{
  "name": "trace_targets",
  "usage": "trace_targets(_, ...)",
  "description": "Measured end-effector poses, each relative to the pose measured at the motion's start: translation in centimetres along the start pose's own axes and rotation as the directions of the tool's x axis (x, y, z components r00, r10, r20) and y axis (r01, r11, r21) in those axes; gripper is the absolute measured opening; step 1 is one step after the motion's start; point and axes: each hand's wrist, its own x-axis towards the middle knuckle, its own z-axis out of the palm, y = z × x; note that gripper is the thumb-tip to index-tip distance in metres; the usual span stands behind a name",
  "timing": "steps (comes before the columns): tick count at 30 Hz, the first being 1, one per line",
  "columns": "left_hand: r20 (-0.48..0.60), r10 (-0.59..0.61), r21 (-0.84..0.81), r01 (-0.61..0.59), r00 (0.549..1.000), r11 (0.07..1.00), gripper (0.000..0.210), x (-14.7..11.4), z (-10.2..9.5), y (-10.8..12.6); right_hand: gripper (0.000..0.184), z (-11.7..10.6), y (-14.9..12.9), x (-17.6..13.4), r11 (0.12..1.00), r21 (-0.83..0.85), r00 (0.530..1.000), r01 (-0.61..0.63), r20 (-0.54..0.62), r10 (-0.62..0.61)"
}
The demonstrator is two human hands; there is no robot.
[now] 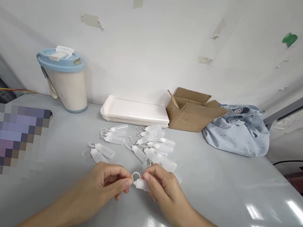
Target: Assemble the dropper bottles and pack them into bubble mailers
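Note:
My right hand [163, 184] is closed around the body of a small white plastic dropper bottle [140, 184], which lies sideways with its pointed nozzle to the left. A thin looped strap [136, 174] arches from the bottle's neck to the fingertips of my left hand [115, 181]. Those fingertips pinch the tethered cap at the nozzle tip; the cap itself is mostly hidden. Just beyond my hands lies a loose group of similar dropper bottles [160, 146] with strap loops. A few more bottles [103, 150] lie to the left of that group.
On the grey table [209, 181], a stack of white envelopes [137, 113] and an open cardboard box [193, 115] stand against the wall. A bluish cloth bundle [236, 133] sits at the right. A cream tumbler with blue lid [68, 83] and a blurred-out phone-like item [4, 138] are at left.

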Motion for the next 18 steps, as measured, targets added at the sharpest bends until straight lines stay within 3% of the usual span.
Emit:
trace_targets(8,-0.046,0.046,-0.089,-0.05,0.998,0.995,0.044,-0.1,-1.0,0.4,0.035,-0.3,-0.9,0.0,0.98,0.196,0.999,-0.04,-0.028,0.046)
trace_targets(18,-0.072,0.018,0.022,-0.016,0.997,1.0,0.037,-0.6,-0.4,0.6,0.035,-0.4,-0.8,0.1,0.975,0.214,0.998,-0.06,-0.007,0.063)
